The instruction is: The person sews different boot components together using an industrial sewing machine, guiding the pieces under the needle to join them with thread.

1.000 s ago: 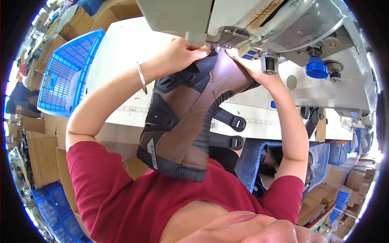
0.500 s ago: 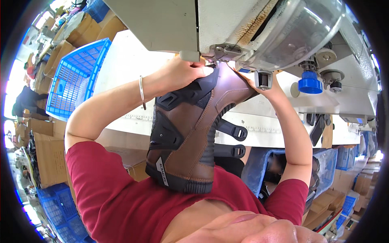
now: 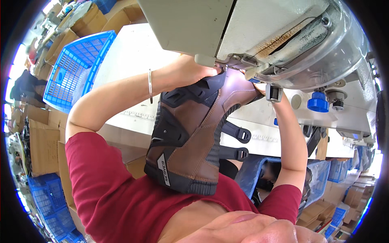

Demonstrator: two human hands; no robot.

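A tall brown boot upper (image 3: 190,141) with black panels, ribbed black trim and two black buckle straps (image 3: 237,133) stretches from my chest up to the sewing machine (image 3: 227,60). Its top edge lies under the machine's needle area. With thumb and fingers closed, my left hand (image 3: 190,73) grips the black edge on the left, close beside the needle. On the other side, my right hand (image 3: 268,90) holds the brown edge; the machine's parts and the boot hide most of its fingers.
The machine's pale head and clear cover (image 3: 340,60) hang low over the boot, with a blue knob (image 3: 318,102) at the right. A blue basket (image 3: 79,71) stands left of the white worktable (image 3: 125,52). Below the table's right side sits a plastic-lined crate (image 3: 247,176); cardboard boxes (image 3: 45,148) stand at left.
The machine and the boot's upper end sit further right in the picture, as the view has shifted. Both hands keep their grip on the boot upper, the left fingers now drawn near the machine foot.
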